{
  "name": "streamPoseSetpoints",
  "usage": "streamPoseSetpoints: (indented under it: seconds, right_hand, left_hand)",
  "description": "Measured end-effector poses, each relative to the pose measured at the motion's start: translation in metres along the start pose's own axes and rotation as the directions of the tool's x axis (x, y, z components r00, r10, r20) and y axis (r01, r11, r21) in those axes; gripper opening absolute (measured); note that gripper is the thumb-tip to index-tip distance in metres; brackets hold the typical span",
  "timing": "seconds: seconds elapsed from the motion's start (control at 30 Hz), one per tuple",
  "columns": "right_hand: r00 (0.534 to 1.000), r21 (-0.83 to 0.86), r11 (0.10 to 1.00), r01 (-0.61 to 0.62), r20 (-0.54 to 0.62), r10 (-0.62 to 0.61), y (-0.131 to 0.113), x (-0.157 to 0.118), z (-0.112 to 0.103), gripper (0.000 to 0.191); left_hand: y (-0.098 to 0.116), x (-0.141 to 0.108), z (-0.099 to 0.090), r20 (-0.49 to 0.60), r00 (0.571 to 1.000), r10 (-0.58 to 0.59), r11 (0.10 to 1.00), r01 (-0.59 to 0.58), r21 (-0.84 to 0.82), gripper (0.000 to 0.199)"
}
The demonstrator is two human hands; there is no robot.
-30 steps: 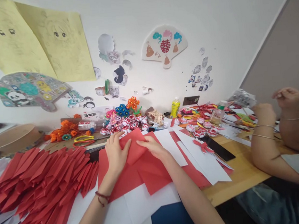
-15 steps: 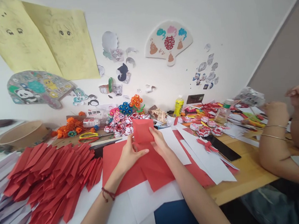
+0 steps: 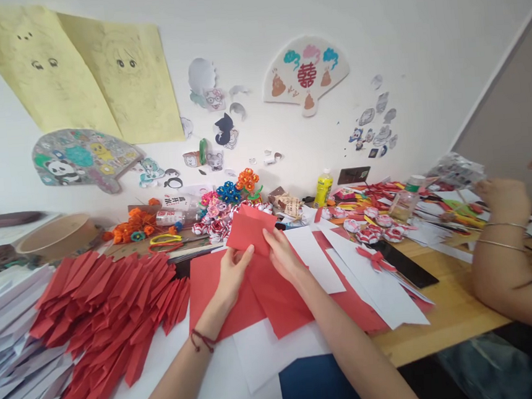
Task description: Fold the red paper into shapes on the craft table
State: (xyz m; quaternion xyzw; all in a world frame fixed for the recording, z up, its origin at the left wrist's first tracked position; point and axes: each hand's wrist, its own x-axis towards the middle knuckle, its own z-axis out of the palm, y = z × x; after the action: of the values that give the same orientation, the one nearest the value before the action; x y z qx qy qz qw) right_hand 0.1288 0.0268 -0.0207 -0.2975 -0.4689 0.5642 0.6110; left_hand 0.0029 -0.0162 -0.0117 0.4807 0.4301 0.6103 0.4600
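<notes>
Between my two hands is a folded piece of red paper [image 3: 248, 228], held up above the table. My left hand [image 3: 232, 276] grips its lower left edge, thumb in front. My right hand [image 3: 282, 253] pinches the right side, with the thumb and fingers on the paper. Flat red sheets [image 3: 208, 285] lie underneath, partly covered by my hands. White paper [image 3: 280, 356] is spread nearer to me. A large heap of folded red paper strips [image 3: 112, 306] rests to the left of my left hand.
Folded white strips [image 3: 13, 346] fill the left edge. Scissors [image 3: 166, 240], paper flowers [image 3: 228, 193] and a yellow bottle [image 3: 324, 187] stand along the wall. White sheets [image 3: 366, 277] and a black flat object [image 3: 406, 265] lie at right. Another person's arm [image 3: 503, 247] rests at the far right.
The red paper has tilted and now shows a slanted upper edge. My left hand has shifted its grip along the lower edge. The view has turned slightly left.
</notes>
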Motion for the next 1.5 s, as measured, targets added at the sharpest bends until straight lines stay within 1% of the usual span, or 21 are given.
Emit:
streamPoseSetpoints:
  seconds: [0.1,0.17,0.23,0.37,0.47,0.67,0.77,0.9,1.03,1.1,1.17,1.23,1.3,1.43,1.5]
  right_hand:
    - [0.998,0.060,0.998,-0.008,0.055,0.005,-0.005,-0.004,0.006,0.039]
    - [0.996,0.047,0.998,-0.033,0.085,0.029,-0.009,-0.005,0.007,0.037]
    - [0.996,0.045,0.998,-0.042,0.086,0.038,-0.011,-0.003,0.005,0.037]
    - [0.999,0.060,0.997,-0.038,0.020,0.037,-0.013,0.004,-0.006,0.039]
    - [0.999,0.001,0.999,-0.047,-0.004,0.047,-0.012,0.007,-0.014,0.037]
    - [0.999,-0.076,0.997,0.002,0.049,0.002,-0.010,0.005,-0.018,0.037]
    - [1.000,-0.133,0.991,0.011,0.014,-0.009,-0.008,0.008,-0.020,0.037]
    - [0.998,-0.201,0.979,0.033,-0.053,-0.045,-0.005,0.013,-0.024,0.037]
    - [0.995,-0.208,0.976,0.065,-0.065,-0.080,-0.005,0.014,-0.027,0.041]
    - [0.992,-0.247,0.965,0.086,-0.064,-0.105,-0.005,0.014,-0.028,0.040]
    - [0.987,-0.303,0.946,0.114,-0.077,-0.143,-0.005,0.013,-0.029,0.039]
    - [0.982,-0.354,0.927,0.128,-0.087,-0.169,-0.006,0.013,-0.030,0.038]
    - [0.983,-0.385,0.915,0.122,-0.079,-0.165,-0.007,0.012,-0.030,0.039]
    - [0.991,-0.422,0.901,0.103,-0.037,-0.131,-0.012,0.010,-0.029,0.041]
    - [0.993,-0.431,0.896,0.108,0.003,-0.118,-0.014,0.009,-0.029,0.039]
  left_hand:
    - [-0.003,0.004,-0.004,-0.063,0.997,0.032,0.998,-0.029,0.057,0.042]
    - [-0.005,0.007,-0.008,-0.086,0.994,0.061,0.993,-0.052,0.111,0.042]
    - [-0.008,0.010,-0.013,-0.075,0.994,0.080,0.985,-0.068,0.157,0.041]
    - [-0.013,0.015,-0.021,-0.011,0.996,0.090,0.970,-0.085,0.228,0.043]
    - [-0.014,0.016,-0.024,0.010,0.995,0.099,0.962,-0.098,0.255,0.045]
    - [-0.016,0.018,-0.025,0.002,0.993,0.120,0.956,-0.116,0.268,0.044]
    - [-0.018,0.021,-0.027,-0.010,0.989,0.150,0.949,-0.141,0.282,0.040]
    - [-0.013,0.023,-0.030,-0.017,0.989,0.149,0.938,-0.136,0.318,0.037]
    - [-0.005,0.023,-0.033,0.015,0.985,0.171,0.910,-0.163,0.381,0.035]
    - [-0.004,0.023,-0.034,0.034,0.984,0.177,0.900,-0.175,0.398,0.034]
    - [-0.006,0.022,-0.034,0.029,0.983,0.179,0.894,-0.175,0.413,0.034]
    - [-0.010,0.022,-0.034,0.014,0.983,0.184,0.891,-0.173,0.420,0.034]
    - [-0.013,0.022,-0.034,0.006,0.984,0.179,0.901,-0.166,0.400,0.034]
    - [-0.019,0.023,-0.033,0.011,0.990,0.140,0.942,-0.137,0.306,0.035]
    - [-0.022,0.024,-0.033,-0.001,0.991,0.134,0.947,-0.128,0.293,0.036]
